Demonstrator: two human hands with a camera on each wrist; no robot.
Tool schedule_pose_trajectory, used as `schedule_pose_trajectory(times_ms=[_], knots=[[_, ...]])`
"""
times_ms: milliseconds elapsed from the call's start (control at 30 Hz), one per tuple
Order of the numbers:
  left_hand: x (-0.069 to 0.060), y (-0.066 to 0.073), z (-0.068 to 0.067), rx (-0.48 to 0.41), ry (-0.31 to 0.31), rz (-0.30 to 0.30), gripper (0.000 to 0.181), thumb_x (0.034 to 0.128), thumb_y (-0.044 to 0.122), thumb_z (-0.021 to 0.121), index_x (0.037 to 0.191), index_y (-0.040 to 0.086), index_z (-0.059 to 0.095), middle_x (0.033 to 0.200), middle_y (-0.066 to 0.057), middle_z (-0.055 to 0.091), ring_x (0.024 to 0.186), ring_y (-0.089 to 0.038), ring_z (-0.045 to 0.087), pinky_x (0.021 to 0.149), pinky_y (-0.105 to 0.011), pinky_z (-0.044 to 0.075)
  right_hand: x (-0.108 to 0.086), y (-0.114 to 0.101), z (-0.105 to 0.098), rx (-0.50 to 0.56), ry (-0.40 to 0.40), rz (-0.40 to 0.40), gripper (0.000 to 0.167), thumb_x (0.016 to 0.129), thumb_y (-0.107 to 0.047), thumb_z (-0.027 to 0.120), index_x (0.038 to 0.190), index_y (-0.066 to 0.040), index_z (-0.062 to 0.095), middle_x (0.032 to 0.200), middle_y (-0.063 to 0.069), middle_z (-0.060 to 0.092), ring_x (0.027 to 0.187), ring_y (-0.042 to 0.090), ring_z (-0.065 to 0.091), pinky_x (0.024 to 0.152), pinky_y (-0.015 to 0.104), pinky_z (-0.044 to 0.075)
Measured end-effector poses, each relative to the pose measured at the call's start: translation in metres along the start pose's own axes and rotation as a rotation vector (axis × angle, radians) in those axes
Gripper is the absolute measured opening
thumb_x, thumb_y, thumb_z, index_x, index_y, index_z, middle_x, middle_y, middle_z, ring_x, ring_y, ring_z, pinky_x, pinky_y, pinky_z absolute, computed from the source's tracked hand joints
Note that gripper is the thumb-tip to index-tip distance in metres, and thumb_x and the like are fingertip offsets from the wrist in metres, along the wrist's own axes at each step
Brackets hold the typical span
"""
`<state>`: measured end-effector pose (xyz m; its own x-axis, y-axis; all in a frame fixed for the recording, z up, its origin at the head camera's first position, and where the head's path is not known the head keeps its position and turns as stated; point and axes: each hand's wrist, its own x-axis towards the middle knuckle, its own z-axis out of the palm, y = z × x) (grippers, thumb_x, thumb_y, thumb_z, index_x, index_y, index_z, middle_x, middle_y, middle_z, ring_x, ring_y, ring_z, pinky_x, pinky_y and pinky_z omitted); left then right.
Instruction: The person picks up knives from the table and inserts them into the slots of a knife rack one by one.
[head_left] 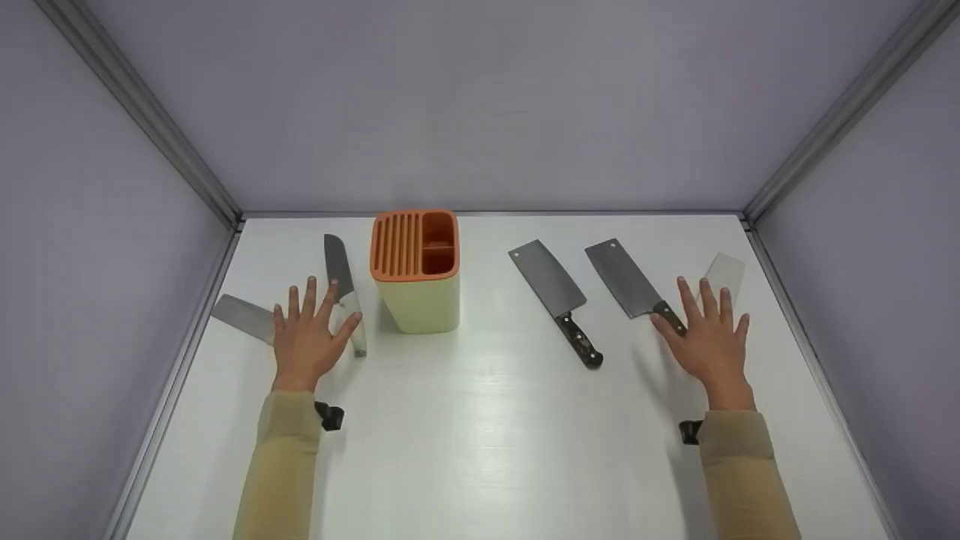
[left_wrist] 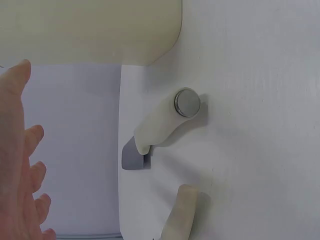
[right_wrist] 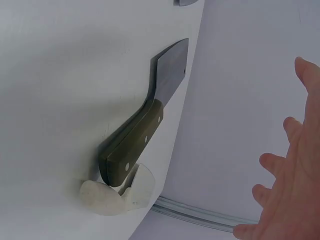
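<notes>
My left hand (head_left: pixel 306 341) is held above the table with its fingers spread, holding nothing. Beneath and beside it lie a white-handled kitchen knife (head_left: pixel 340 266) and a cleaver (head_left: pixel 244 316). That cleaver's handle is hidden by the hand in the head view, but a pale handle (left_wrist: pixel 181 212) shows in the left wrist view. On the other side my right hand (head_left: pixel 711 349), also spread and holding nothing, hovers near a brown-handled cleaver (head_left: pixel 621 276). Partly behind its fingers lies a pale-bladed knife (head_left: pixel 726 271); its white handle (right_wrist: pixel 102 197) appears in the right wrist view.
A cream knife block (head_left: pixel 424 307) with an orange slotted top (head_left: pixel 397 244) stands left of centre. Right of it, a black-handled cleaver (head_left: pixel 550 277) lies flat on the white table (head_left: pixel 480 450). Grey walls enclose the back and both sides.
</notes>
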<state>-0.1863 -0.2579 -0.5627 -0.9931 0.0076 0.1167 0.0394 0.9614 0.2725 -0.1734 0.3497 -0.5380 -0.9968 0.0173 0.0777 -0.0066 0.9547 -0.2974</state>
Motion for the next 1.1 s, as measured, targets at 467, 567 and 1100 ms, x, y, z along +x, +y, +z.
schedule_pose_trajectory(times_ms=[467,567,1100], knots=[[-0.004,0.006,0.006,-0.015,-0.051,0.003,0.084,0.0952,0.07,0.034,0.156,0.012,0.026,0.162,-0.018,0.011,0.146,-0.043,0.006,0.113,-0.063,0.003,0.0,-0.022,0.024,0.036,-0.019,-0.054,0.084,0.094,-0.067,0.045,0.158,-0.019,0.019,0.159,0.021,0.018,0.144,0.046,0.01,0.107,0.072,0.009],[-0.005,0.008,0.009,-0.021,-0.062,0.003,0.084,0.0952,0.07,0.034,0.156,0.012,0.027,0.162,-0.018,0.011,0.146,-0.043,0.007,0.113,-0.063,0.003,-0.001,-0.029,0.032,0.04,-0.029,-0.082,0.084,0.095,-0.066,0.045,0.157,-0.016,0.022,0.158,0.021,0.02,0.144,0.046,0.013,0.107,0.071,0.013],[-0.01,0.016,0.036,-0.086,-0.022,0.009,0.079,0.0954,0.062,0.048,0.153,0.01,0.034,0.155,-0.026,0.026,0.139,-0.046,0.028,0.112,-0.062,0.017,-0.006,-0.075,0.064,0.104,-0.105,-0.171,0.079,0.096,-0.062,0.047,0.158,-0.02,0.022,0.156,0.018,0.027,0.138,0.044,0.031,0.101,0.065,0.032]])
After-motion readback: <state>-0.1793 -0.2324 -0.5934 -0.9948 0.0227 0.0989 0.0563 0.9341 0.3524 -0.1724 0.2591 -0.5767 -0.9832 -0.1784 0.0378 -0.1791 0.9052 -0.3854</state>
